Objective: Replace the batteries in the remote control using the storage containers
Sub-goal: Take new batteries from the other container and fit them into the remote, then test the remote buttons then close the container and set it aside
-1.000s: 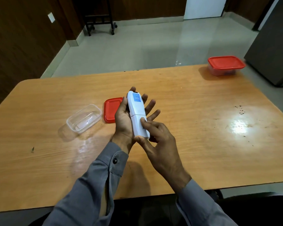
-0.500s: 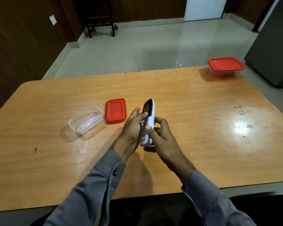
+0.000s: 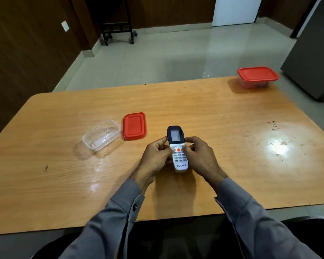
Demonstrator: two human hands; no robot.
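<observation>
Hands, left hand and right hand, clasp the remote control face-up just right of the loose red lid, thumbs on its keypad, probably to test it.

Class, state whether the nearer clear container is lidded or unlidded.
Unlidded: the clear container sits open-topped, its red lid lying flat beside it on the table.
</observation>
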